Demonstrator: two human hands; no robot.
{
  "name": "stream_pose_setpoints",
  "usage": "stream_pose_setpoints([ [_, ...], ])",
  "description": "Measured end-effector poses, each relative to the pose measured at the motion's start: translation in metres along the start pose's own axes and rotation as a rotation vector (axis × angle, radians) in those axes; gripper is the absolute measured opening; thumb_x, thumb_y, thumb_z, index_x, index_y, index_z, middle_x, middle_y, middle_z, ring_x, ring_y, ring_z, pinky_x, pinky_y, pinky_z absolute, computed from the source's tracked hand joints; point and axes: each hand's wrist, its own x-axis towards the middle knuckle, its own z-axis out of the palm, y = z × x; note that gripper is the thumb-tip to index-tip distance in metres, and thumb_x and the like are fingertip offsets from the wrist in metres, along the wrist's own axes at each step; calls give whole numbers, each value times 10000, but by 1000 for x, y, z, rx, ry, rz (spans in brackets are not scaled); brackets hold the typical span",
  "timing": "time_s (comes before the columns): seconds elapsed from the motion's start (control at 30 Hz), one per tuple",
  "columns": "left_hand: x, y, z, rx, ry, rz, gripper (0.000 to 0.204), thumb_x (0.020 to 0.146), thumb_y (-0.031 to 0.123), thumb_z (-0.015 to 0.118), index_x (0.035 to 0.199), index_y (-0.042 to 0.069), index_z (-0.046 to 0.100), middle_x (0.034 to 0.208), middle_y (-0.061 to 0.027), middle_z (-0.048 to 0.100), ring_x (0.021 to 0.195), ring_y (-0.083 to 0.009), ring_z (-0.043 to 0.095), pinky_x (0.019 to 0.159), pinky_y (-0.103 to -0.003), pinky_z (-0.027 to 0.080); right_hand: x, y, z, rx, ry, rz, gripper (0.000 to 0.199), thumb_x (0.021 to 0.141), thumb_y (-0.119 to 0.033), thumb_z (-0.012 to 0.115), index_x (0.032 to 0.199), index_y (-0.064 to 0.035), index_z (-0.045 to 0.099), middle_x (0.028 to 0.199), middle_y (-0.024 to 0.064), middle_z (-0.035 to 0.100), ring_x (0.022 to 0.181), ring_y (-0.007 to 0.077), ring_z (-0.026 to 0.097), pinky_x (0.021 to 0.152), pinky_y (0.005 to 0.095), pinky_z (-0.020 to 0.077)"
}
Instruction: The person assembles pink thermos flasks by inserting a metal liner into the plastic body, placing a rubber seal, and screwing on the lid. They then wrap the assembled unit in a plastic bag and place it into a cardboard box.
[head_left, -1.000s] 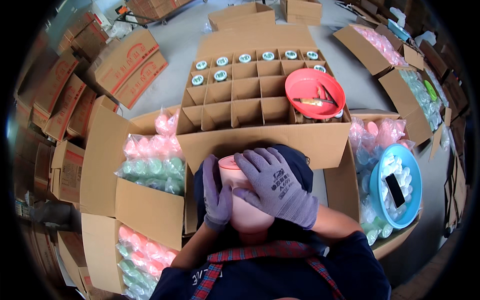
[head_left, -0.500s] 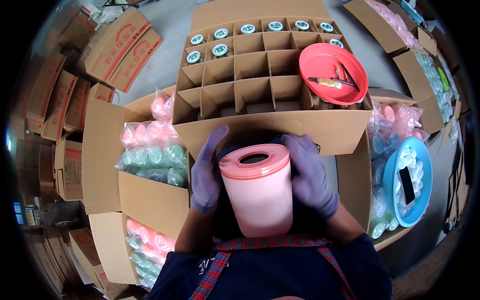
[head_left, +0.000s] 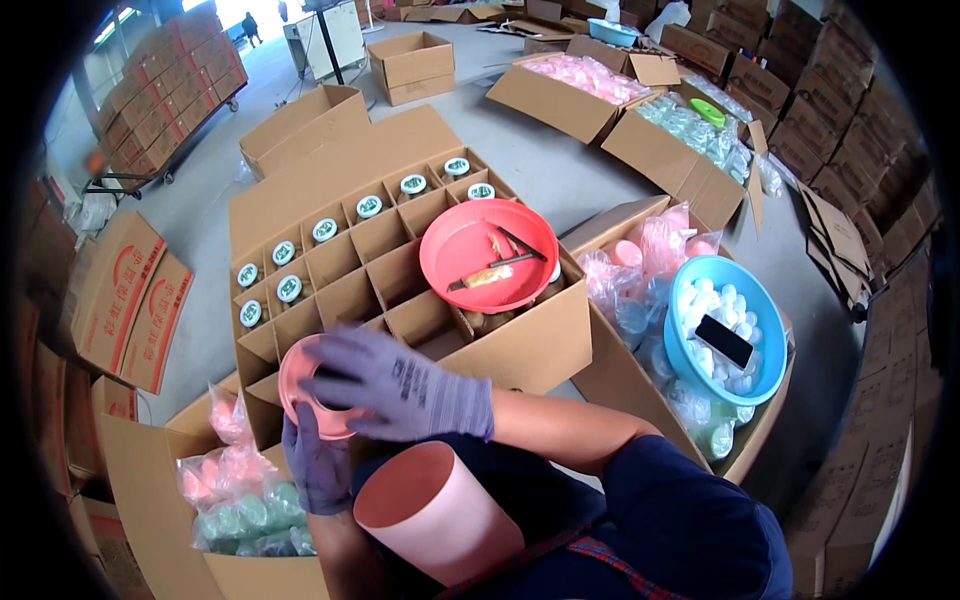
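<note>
Against your chest, the open pink cup [head_left: 437, 520] rests unheld while both hands, left [head_left: 315, 465] and right [head_left: 400, 385], grip the pink lid [head_left: 300, 385]; it could slip.

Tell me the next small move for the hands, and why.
Probably set the pink lid down onto the open pink cup. The right hand lies across the lid, the left hand grips it from below, and the cup lies tilted against the body with its mouth uncovered.
</note>
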Motion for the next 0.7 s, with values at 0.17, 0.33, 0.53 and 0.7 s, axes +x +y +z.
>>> stream_pose_setpoints([
  [0.17, 6, -36, -36, 480, 151, 216, 397, 972, 158, 580, 1323, -13, 505, 1277, -95, 574, 1147, -174, 553, 944, -320, 468, -17, 23, 25, 54, -308, 467, 449, 875, -277, 640, 1236, -51, 498, 1014, 178, 599, 844, 351, 629, 729, 422, 523],
  [0.33, 4, -38, -34, 478, 109, 272, 400, 964, 107, 543, 1339, -25, 493, 1279, -96, 568, 1151, -173, 538, 976, -319, 429, -17, 9, 36, 454, -116, 613, 541, 902, -303, 625, 1318, 0, 457, 947, 215, 627, 882, 379, 632, 762, 398, 528],
  [0.53, 4, -31, -23, 752, 85, 337, 374, 934, 212, 632, 1222, -16, 562, 987, -44, 642, 836, -117, 601, 745, -267, 502, -32, 11, 49, 322, 23, 502, 700, 808, -182, 728, 1400, -1, 401, 1064, 241, 627, 984, 346, 648, 801, 410, 517],
  [0.7, 3, -29, -35, 447, 100, 228, 513, 927, 216, 657, 1351, -13, 482, 1188, -64, 608, 1070, -142, 569, 920, -285, 467, -25, 1, 56, 202, -23, 443, 646, 850, -324, 694, 1363, -38, 426, 878, 178, 650, 793, 368, 651, 682, 421, 521],
])
